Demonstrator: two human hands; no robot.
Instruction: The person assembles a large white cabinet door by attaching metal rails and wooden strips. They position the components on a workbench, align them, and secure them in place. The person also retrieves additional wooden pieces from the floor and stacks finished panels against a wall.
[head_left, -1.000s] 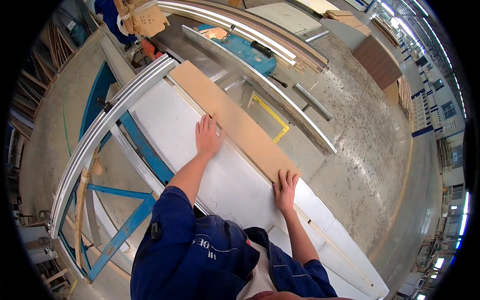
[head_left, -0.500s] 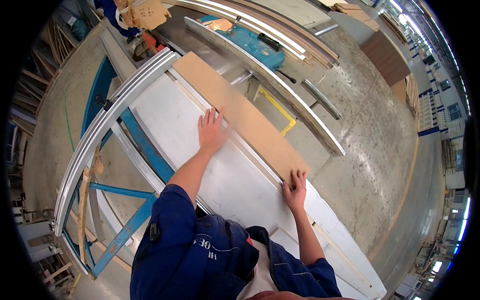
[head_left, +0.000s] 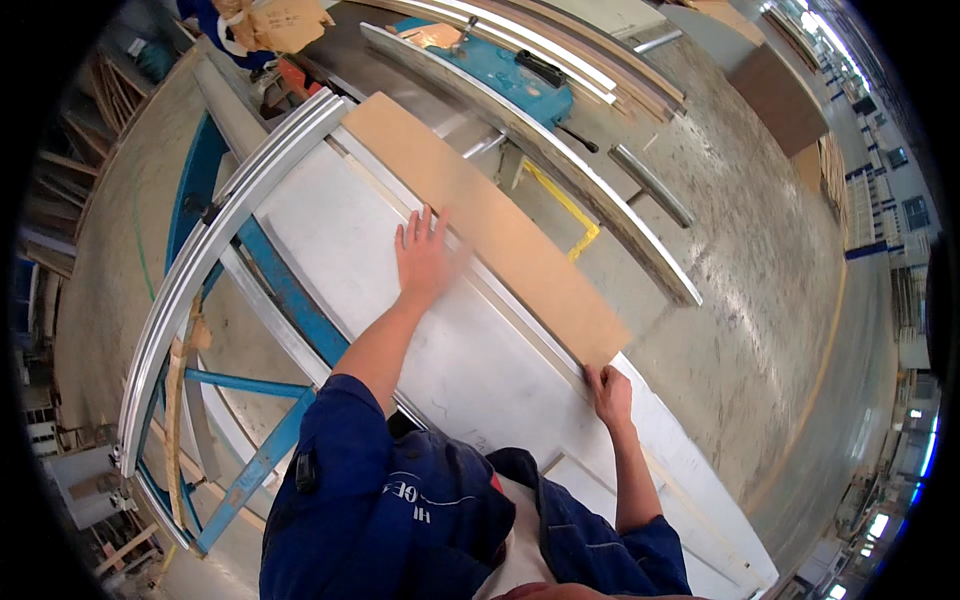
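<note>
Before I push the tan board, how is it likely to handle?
The tan board is probably stiff, as it lies flat without visible sag. It may slide readily, since the pale table beneath looks smooth. Rolling seems unlikely, given its broad, flat shape.

A: What's around the station?
B: Far side: teal painted machine unit (head_left: pixel 505 78) with a black grip on top. Just behind it, a bundle of long, thin white and brown strips (head_left: pixel 606 58).
A: Right of that?
B: Grey cylindrical metal tube (head_left: pixel 652 187), lower down. Yellow angled strip (head_left: pixel 563 198) left of it. Further off, dark-brown rectangular panel (head_left: pixel 775 95) — grey concrete floor (head_left: pixel 735 190) between it and the tube.
A: Left side?
B: Torn tan cardboard (head_left: pixel 290 24) up top. Rough, pale wooden stick (head_left: pixel 174 430) lower down — and long brown timber lengths (head_left: pixel 108 100) stacked near the left edge.
</note>
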